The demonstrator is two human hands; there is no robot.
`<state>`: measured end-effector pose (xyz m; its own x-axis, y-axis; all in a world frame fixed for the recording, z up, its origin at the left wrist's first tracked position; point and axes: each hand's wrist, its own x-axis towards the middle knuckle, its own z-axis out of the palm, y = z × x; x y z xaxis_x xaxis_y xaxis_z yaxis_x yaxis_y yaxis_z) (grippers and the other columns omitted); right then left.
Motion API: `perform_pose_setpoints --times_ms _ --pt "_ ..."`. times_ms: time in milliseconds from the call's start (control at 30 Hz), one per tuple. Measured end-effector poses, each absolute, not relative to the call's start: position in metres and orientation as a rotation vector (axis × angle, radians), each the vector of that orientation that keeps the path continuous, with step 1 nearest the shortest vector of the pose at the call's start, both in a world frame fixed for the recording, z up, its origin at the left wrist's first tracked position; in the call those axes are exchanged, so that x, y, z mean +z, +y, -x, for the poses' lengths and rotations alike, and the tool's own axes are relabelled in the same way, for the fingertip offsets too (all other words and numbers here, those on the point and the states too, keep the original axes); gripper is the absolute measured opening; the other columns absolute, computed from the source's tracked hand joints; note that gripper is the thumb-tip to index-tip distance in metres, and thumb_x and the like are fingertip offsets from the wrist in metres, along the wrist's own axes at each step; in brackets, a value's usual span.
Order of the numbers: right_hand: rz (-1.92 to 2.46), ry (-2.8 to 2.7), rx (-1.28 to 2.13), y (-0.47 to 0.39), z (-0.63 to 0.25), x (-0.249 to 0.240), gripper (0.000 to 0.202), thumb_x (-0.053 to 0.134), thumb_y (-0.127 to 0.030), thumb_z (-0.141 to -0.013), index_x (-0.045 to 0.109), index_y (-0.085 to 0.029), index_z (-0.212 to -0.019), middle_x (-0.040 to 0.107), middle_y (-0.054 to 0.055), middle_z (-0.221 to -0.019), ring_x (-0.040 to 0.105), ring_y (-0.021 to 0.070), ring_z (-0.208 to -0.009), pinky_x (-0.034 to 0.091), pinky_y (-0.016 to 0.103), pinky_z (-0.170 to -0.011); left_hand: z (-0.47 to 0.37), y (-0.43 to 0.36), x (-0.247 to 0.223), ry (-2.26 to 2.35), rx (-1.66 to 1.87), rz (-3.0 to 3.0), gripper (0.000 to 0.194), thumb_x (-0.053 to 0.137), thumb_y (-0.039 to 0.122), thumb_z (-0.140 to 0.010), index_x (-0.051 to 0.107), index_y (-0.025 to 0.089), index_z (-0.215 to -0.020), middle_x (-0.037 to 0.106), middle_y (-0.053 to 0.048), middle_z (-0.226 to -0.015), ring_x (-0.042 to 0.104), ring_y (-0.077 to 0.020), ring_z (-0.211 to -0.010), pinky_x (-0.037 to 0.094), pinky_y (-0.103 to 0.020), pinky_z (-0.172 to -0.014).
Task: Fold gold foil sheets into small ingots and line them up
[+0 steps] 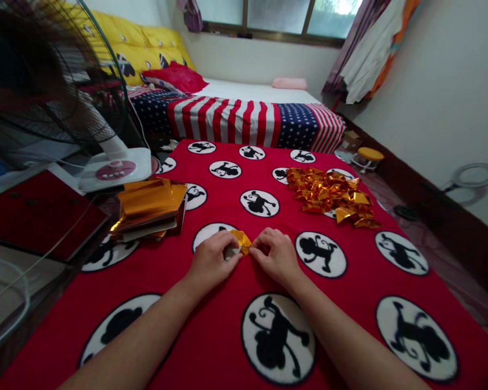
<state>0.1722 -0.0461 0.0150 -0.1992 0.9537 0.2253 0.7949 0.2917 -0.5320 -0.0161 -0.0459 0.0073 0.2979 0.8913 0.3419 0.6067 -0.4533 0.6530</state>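
Note:
A small piece of gold foil paper (242,241), partly folded, sits between my two hands above the red cloth (211,346) with its monkey prints. My left hand (214,257) pinches its left side, where a pale underside shows. The fingers of my right hand (275,253) are closed at its right edge, thumb against forefinger. Left of my hands lies a stack of flat gold sheets (150,201). Many folded gold pieces (327,190) form a loose pile to the right, beyond my right hand.
A fan (117,168) with a wire cage stands at the left, near a dark red board (40,208) and a white cable. Behind the cloth is a bed (236,119) with a striped cover. A yellow stool (370,154) is at the right.

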Motion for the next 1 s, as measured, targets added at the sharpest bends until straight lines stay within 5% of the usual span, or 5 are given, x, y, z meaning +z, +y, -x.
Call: perform_pose_setpoints --times_ms 200,1000 --pt "1.572 -2.069 0.387 -0.047 -0.172 0.016 0.009 0.071 -0.025 -0.08 0.066 -0.022 -0.073 0.064 0.0 -0.084 0.054 0.0168 -0.084 0.029 0.03 -0.072 0.017 -0.046 0.008 1.297 0.928 -2.202 0.03 0.067 0.016 -0.078 0.065 0.024 -0.106 0.068 -0.004 -0.108 0.062 -0.02 -0.1 0.05 -0.034 -0.087" --pt "1.683 -2.208 0.446 -0.036 -0.169 0.031 0.009 0.072 -0.028 -0.079 0.07 -0.022 -0.072 0.063 0.002 -0.081 0.055 0.0161 -0.077 0.032 0.028 -0.066 0.004 -0.043 0.019 1.582 0.711 -2.237 0.006 0.067 0.029 -0.081 0.071 0.027 -0.086 0.065 0.0 -0.096 0.062 -0.0173 -0.088 0.044 -0.027 -0.07"
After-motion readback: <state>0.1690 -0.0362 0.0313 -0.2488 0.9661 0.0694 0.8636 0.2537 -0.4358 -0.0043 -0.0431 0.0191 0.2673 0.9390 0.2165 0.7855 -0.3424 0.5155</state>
